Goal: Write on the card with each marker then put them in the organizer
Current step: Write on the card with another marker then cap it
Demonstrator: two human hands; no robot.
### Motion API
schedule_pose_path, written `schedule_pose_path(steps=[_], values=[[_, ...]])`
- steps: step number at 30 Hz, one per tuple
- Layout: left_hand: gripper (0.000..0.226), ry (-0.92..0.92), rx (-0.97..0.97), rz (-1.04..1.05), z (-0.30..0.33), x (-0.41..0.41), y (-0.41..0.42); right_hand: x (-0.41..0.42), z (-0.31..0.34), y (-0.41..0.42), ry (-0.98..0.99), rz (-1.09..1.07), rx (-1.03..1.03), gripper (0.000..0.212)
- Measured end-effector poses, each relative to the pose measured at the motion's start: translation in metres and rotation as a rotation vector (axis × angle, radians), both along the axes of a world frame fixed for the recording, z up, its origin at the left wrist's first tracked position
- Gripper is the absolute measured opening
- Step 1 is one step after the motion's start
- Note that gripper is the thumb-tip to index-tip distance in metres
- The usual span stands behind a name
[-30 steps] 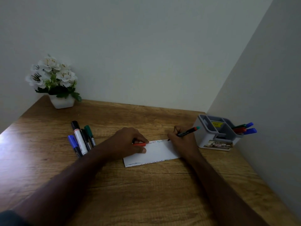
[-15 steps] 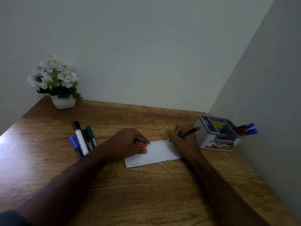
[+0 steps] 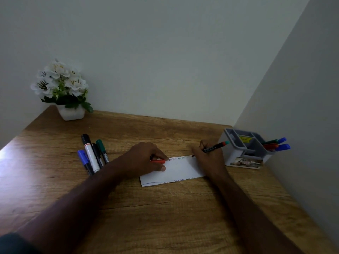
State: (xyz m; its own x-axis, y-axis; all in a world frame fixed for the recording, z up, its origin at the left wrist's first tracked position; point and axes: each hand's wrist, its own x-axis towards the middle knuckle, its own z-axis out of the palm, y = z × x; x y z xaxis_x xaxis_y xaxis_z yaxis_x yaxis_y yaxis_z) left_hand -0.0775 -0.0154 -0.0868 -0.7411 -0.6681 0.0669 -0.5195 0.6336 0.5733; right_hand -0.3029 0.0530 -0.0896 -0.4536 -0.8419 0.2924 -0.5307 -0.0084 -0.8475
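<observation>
A white card (image 3: 178, 169) lies on the wooden desk (image 3: 165, 217), with small writing along its top and bottom edges. My right hand (image 3: 207, 156) grips a black marker (image 3: 213, 148) with a red and green end, its tip touching the card's top right edge. My left hand (image 3: 146, 158) presses the card's left end and holds a red cap (image 3: 158, 161) between its fingers. Several markers (image 3: 92, 154) lie side by side at the left. The grey and white organizer (image 3: 244, 149) stands at the right, with several markers (image 3: 277, 143) in its right compartment.
A white pot of white flowers (image 3: 63, 90) stands at the desk's back left corner. Walls close the desk at the back and right, right behind the organizer.
The marker tip in my right hand has crept slightly to the right along the card's top edge. My left hand has stayed on the card.
</observation>
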Motion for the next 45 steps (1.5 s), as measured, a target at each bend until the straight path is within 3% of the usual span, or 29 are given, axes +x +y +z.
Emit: schedule_pose_path(steps=[35, 45], values=[[0.041, -0.003, -0.013, -0.009, 0.0027, 0.0009, 0.0007, -0.004, -0.0002, 0.0004, 0.003, -0.047, -0.044, 0.024], [0.041, -0.005, -0.017, -0.012, 0.0039, 0.0005, 0.0025, -0.0037, 0.0028, 0.0028, 0.001, -0.065, -0.001, 0.032]])
